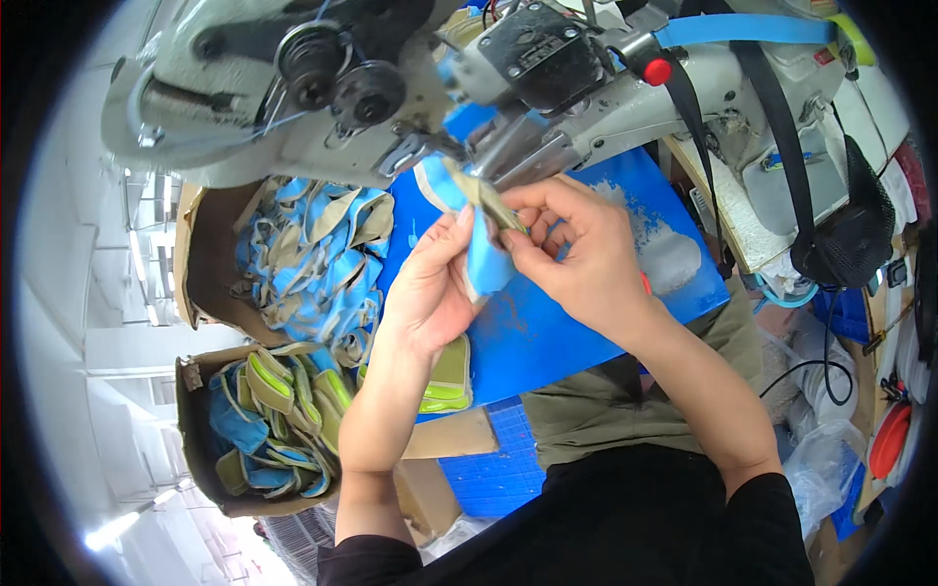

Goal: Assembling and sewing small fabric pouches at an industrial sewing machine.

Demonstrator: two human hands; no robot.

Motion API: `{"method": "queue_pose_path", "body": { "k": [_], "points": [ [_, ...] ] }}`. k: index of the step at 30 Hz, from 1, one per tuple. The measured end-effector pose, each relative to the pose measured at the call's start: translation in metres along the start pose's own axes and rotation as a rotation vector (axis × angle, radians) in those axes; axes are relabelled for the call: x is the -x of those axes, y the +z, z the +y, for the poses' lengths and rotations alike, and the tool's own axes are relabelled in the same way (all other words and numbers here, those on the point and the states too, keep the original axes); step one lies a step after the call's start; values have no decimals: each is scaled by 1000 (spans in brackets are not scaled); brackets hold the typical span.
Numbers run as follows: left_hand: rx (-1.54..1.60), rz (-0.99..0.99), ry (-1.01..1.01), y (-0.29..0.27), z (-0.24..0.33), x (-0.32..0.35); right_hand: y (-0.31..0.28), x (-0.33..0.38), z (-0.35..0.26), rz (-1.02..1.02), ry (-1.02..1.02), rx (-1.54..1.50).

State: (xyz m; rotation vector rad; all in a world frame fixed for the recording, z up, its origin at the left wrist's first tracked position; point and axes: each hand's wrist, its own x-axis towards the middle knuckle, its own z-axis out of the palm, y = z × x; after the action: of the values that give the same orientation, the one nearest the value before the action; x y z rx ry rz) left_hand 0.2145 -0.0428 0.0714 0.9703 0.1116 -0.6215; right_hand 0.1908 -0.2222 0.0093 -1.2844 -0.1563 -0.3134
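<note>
My left hand (428, 293) is closed on a blue and khaki fabric piece (487, 262), its thumb pressed along the cloth. From the other side, my right hand (578, 252) pinches the khaki edge with thumb and fingers, the remaining fingers curled. Something small and greenish shows at those fingertips, too small to name. Just beyond both hands is the grey head of an industrial sewing machine (230, 122), and the upper end of the cloth lies close below its needle area, which is blurred. A blue work surface (547, 337) spreads underneath.
On the left, a cardboard box (207, 269) holds a heap of blue and khaki cloth pieces. Nearer stands another box (195, 430) with lime-edged pieces. A stack of olive pieces (449, 376) lies by my left forearm. Black straps (777, 127) hang at the right.
</note>
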Motion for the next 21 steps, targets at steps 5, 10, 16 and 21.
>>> {"method": "queue_pose_path", "body": {
  "k": [5, 10, 16, 21],
  "points": [
    [39, 79, -16, 1, -6, -5, -5, 1, 5, -28, -45, 46],
    [62, -33, -6, -9, -4, -6, -5, 0, 3, -40, -49, 54],
    [-76, 48, 51, -3, -3, -6, -5, -1, 3, -54, -63, 74],
    [-251, 93, 197, 6, -5, -4, -4, 0, 2, -63, -49, 79]
  ]
}}
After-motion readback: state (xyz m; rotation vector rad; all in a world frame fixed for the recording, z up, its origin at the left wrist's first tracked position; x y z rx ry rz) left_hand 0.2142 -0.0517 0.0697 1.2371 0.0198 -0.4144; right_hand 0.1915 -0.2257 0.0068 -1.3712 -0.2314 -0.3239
